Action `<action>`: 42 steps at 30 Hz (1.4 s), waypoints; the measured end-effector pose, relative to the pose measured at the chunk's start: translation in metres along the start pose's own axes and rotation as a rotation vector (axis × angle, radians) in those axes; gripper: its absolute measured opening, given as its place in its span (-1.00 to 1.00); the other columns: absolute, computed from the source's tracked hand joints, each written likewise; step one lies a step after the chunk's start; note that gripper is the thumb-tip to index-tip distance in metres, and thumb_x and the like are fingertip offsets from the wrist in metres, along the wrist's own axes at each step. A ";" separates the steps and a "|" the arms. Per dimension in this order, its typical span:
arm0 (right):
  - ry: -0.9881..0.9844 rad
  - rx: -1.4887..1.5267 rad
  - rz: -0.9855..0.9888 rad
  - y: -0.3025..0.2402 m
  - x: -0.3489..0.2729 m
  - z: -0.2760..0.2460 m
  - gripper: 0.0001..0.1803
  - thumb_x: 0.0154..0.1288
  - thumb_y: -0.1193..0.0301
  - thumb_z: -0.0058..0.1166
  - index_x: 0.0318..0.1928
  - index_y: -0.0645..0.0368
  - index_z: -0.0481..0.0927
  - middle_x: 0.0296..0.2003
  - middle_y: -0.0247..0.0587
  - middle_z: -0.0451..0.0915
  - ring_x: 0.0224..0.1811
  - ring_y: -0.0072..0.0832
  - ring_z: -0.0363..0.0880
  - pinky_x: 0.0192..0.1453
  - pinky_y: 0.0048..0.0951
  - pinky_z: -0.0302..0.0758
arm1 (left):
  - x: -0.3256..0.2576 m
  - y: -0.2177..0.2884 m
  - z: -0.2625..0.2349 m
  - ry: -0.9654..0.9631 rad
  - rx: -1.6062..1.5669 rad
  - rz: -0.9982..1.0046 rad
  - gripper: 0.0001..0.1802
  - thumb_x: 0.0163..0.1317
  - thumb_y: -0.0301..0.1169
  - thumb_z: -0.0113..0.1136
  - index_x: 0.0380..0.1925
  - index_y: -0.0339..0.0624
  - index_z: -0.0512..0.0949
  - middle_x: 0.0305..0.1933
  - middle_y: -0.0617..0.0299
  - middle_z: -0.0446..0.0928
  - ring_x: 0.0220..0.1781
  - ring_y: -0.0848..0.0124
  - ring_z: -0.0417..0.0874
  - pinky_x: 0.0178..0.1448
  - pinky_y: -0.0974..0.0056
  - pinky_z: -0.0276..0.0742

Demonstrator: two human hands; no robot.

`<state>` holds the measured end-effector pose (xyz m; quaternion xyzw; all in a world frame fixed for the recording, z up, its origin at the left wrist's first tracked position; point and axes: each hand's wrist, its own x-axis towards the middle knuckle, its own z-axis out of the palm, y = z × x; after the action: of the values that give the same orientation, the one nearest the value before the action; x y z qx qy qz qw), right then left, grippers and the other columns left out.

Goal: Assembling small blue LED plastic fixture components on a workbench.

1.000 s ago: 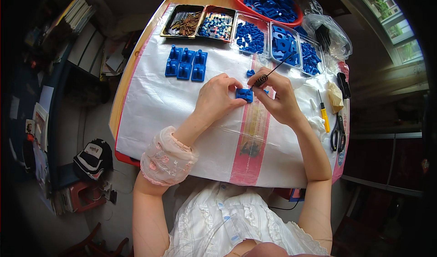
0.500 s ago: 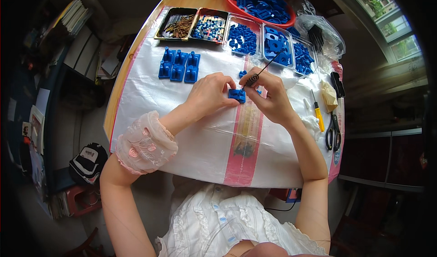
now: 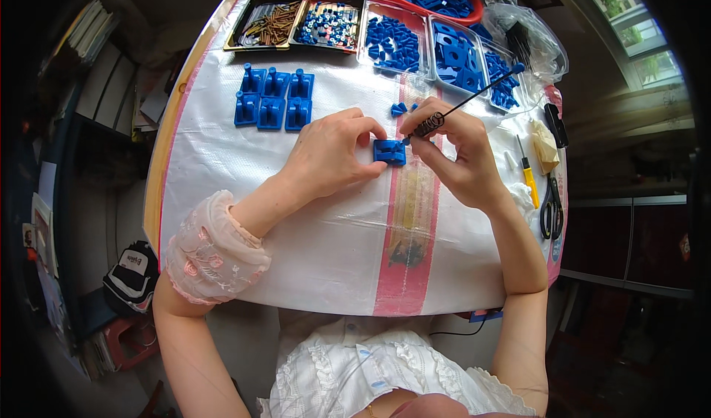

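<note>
A small square blue plastic block (image 3: 389, 152) is pinched by the left hand (image 3: 329, 153). A thin black screwdriver (image 3: 463, 105) is gripped tight by the right hand (image 3: 459, 151), tip on the block.

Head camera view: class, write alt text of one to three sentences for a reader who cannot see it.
A person's left hand steadies a small blue plastic block on a white table cover while the right hand works a thin black tool against it. Six finished blue pieces and parts trays lie beyond.
</note>
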<state>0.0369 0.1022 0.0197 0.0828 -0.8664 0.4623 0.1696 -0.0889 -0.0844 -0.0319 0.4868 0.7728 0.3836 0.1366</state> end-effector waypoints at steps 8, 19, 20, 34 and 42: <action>-0.003 -0.035 -0.004 -0.003 0.000 0.001 -0.85 0.28 0.72 0.21 -0.15 0.33 0.66 -0.25 -0.17 0.67 -0.23 -0.41 0.66 -0.11 -0.41 0.55 | 0.001 -0.009 -0.001 -0.006 -0.059 0.034 -0.68 0.13 -0.26 0.59 -0.15 -0.10 0.78 -0.29 0.19 0.64 -0.26 0.31 0.67 -0.12 0.21 0.60; -0.001 -0.009 0.096 -0.009 -0.001 0.000 -0.80 0.25 0.73 0.20 -0.12 0.32 0.66 -0.20 -0.18 0.70 -0.09 -0.42 0.67 0.03 -0.41 0.54 | 0.001 -0.015 0.002 0.041 -0.081 0.059 -0.68 0.11 -0.26 0.60 -0.15 -0.12 0.79 -0.26 0.16 0.67 -0.20 0.26 0.73 -0.06 0.19 0.64; -0.002 -0.017 0.087 -0.008 -0.002 0.000 -0.81 0.25 0.73 0.21 -0.12 0.32 0.66 -0.20 -0.18 0.70 -0.09 -0.42 0.67 0.03 -0.40 0.54 | 0.001 -0.015 0.002 0.041 -0.084 0.058 -0.68 0.11 -0.26 0.60 -0.16 -0.13 0.79 -0.26 0.16 0.67 -0.21 0.27 0.72 -0.07 0.19 0.64; 0.002 -0.011 0.076 -0.011 -0.001 0.001 -0.84 0.31 0.70 0.22 -0.11 0.37 0.68 -0.19 -0.20 0.70 -0.20 -0.50 0.71 -0.12 -0.46 0.65 | 0.000 -0.012 0.000 0.002 -0.065 0.026 -0.66 0.13 -0.22 0.62 -0.16 -0.12 0.80 -0.28 0.20 0.68 -0.25 0.34 0.68 -0.12 0.25 0.61; 0.000 -0.034 0.041 -0.007 -0.001 -0.001 -0.83 0.33 0.68 0.22 -0.07 0.37 0.70 -0.14 -0.20 0.71 -0.18 -0.52 0.74 -0.10 -0.49 0.69 | 0.001 -0.011 0.001 0.010 -0.066 0.031 -0.65 0.14 -0.19 0.61 -0.15 -0.11 0.81 -0.28 0.19 0.68 -0.24 0.34 0.68 -0.12 0.24 0.60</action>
<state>0.0402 0.0997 0.0252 0.0620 -0.8755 0.4511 0.1614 -0.0960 -0.0852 -0.0406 0.4920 0.7528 0.4133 0.1427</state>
